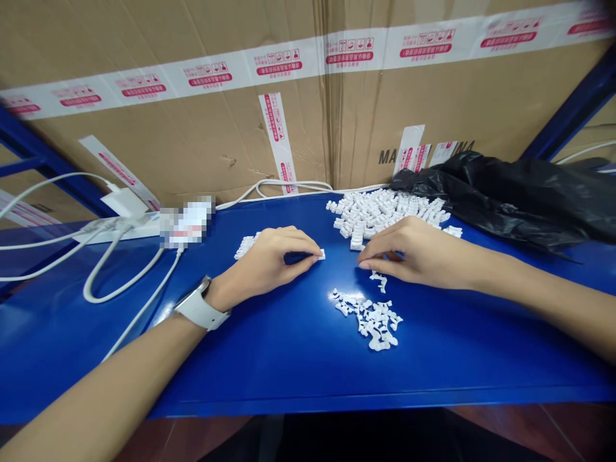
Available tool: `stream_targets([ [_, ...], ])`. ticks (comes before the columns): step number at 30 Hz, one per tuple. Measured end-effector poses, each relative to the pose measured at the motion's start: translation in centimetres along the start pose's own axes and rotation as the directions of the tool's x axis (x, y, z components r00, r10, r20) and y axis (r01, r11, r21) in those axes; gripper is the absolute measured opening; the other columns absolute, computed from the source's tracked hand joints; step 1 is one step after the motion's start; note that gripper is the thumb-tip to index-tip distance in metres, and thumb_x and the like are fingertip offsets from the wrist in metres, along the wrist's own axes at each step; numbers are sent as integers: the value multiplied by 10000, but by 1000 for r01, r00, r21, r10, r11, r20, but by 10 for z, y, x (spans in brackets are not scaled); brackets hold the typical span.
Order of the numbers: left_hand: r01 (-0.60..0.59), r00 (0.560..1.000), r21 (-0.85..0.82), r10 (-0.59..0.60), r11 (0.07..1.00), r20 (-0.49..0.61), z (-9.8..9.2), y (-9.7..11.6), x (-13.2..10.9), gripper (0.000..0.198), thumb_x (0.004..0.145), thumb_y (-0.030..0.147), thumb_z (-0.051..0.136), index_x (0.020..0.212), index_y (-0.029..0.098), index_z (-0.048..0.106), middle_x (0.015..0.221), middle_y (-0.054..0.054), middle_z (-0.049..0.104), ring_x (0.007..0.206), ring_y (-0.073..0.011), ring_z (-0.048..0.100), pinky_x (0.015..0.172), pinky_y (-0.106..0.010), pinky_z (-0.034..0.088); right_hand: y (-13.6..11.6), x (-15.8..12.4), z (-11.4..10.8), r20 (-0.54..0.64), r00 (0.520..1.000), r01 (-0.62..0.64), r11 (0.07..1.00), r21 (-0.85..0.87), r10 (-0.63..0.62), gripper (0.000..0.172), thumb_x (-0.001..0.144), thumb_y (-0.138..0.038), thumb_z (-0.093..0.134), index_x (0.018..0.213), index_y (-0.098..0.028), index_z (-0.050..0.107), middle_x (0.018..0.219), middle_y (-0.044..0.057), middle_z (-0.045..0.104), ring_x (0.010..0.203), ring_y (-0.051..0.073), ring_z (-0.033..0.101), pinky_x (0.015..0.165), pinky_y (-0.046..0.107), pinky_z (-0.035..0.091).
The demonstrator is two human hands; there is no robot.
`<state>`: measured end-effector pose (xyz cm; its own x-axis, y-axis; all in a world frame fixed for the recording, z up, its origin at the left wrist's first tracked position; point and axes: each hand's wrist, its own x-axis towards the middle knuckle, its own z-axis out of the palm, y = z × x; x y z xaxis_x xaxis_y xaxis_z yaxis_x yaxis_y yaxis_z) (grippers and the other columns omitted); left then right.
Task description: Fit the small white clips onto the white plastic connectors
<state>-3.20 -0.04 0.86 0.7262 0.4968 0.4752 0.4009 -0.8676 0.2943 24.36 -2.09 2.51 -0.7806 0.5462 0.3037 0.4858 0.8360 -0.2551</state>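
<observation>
My left hand [274, 260] pinches a small white plastic block [323, 255] between thumb and fingertips, just above the blue surface. To the right, my right hand [421, 253] has its thumb and fingers drawn together at the front edge of a heap of similar white blocks [370, 212]. Whatever those fingers hold, if anything, is too small to make out. Below it lie a few thin white curved pieces [380, 282], and nearer me is a loose cluster of such pieces [378, 324]. More white blocks [245, 246] are partly hidden behind my left hand.
A blue shelf [231, 372] carries everything, its front edge nearest me. Large taped cardboard boxes [202, 141] stand behind. At left are a power strip [139, 228], a charger [125, 202] and white cables [89, 282]. A black plastic bag [520, 199] lies at back right.
</observation>
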Motion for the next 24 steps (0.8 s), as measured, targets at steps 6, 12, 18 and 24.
stream_targets([
  [6, 21, 998, 45, -23, 999, 50, 0, 8, 0, 156, 947, 229, 596, 976, 224, 750, 1013, -27, 752, 924, -161, 692, 876, -323, 528, 1, -4, -4, 92, 992, -85, 995, -49, 89, 173, 888, -376, 692, 857, -208, 718, 539, -45, 616, 449, 100, 545, 486, 221, 346],
  [12, 20, 998, 53, -23, 998, 50, 3, 11, 0, 161, 946, 234, 591, 970, 222, 750, 1009, -35, 750, 917, -166, 699, 849, -311, 538, -1, -3, 5, 121, 992, -63, 989, 137, 46, 104, 901, -266, 657, 820, -200, 659, 563, -67, 595, 479, 78, 533, 510, 195, 365],
  [18, 19, 998, 50, -22, 999, 57, 4, 11, 1, 148, 945, 218, 596, 977, 210, 740, 1012, -36, 743, 908, -160, 695, 840, -298, 531, -2, 0, 4, 102, 993, -69, 979, 191, 50, 131, 929, -307, 629, 941, -203, 708, 630, -47, 655, 506, 78, 573, 529, 189, 400],
  [24, 31, 997, 45, -34, 999, 65, 3, 11, 0, 160, 949, 225, 585, 979, 213, 742, 1020, -40, 742, 912, -162, 700, 853, -298, 536, 15, -3, 5, -98, 985, -156, 974, -167, 141, 107, 891, -203, 621, 887, -195, 727, 695, 3, 686, 574, 128, 591, 579, 241, 408],
])
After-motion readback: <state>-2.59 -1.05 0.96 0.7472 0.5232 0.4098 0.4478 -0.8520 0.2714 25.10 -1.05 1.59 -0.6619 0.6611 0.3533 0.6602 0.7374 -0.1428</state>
